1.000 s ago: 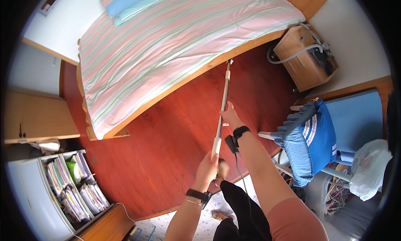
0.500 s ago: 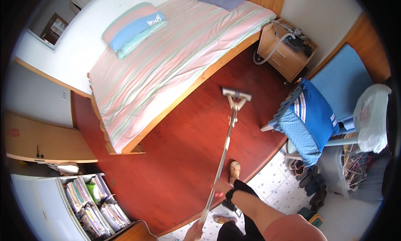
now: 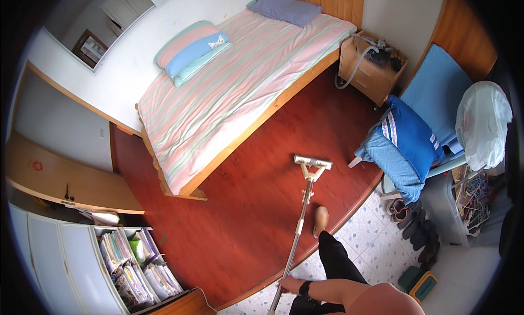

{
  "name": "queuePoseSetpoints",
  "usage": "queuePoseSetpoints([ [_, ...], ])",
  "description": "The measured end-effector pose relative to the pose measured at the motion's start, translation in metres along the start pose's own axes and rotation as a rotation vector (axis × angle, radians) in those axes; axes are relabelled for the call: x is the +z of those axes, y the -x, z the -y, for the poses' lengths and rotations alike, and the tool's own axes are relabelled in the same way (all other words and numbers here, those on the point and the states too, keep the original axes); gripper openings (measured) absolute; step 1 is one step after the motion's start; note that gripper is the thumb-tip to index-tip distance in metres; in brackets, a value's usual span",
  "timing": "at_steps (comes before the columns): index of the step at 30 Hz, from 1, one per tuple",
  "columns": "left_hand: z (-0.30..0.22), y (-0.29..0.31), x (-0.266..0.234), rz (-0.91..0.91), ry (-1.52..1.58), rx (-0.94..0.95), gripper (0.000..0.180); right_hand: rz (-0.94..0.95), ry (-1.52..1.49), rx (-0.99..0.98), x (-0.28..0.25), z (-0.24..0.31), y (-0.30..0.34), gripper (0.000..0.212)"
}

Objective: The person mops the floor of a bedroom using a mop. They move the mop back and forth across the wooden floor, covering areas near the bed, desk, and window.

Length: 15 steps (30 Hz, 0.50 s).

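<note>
A sponge mop [image 3: 300, 222] with a long metal pole slants up from the lower edge. Its wide, pale mop head [image 3: 313, 162] is on the dark red wooden floor [image 3: 234, 206], between the bed and the chair. My right hand [image 3: 292, 285], with a dark band on its wrist, is closed around the lower part of the pole in the picture. My left hand is out of the picture. One foot in a tan shoe or slipper [image 3: 321, 219] stands on the red floor, right of the pole.
A bed [image 3: 234, 85] with striped bedding fills the far side. A nightstand [image 3: 371, 69] holds a device with a hose. To the right is a blue-covered chair [image 3: 404, 151], shoes [image 3: 417, 230] beneath. A bookshelf [image 3: 131, 266] stands lower left. Pale tiles [image 3: 349, 249] border the wood.
The mop head has come nearer to me across the red floor. My right hand has slid down in the picture with the pole, and my left hand has left the view.
</note>
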<state>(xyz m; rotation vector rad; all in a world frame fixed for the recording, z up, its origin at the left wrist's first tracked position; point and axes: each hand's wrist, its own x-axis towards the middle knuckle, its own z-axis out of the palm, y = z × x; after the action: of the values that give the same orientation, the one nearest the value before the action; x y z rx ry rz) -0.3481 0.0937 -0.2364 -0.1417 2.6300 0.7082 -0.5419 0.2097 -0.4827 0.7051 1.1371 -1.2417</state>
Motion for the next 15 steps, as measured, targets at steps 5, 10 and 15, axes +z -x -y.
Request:
queuePoseSetpoints([
  [5, -0.059, -0.226, -0.030, 0.137, 0.793, -0.696, 0.028, -0.376, 0.092, -0.312, -0.097, 0.189, -0.029, 0.039],
  [10, -0.131, -0.442, -0.097, 0.237, 1.147, -0.575, 0.037, -0.457, 0.232, -0.303, -0.188, 0.433, -0.018, 0.038],
  [15, -0.183, -0.608, -0.125, 0.299, 1.358, -0.461, 0.052, -0.548, 1.016, -0.495, -0.264, 0.601, -0.024, 0.026],
])
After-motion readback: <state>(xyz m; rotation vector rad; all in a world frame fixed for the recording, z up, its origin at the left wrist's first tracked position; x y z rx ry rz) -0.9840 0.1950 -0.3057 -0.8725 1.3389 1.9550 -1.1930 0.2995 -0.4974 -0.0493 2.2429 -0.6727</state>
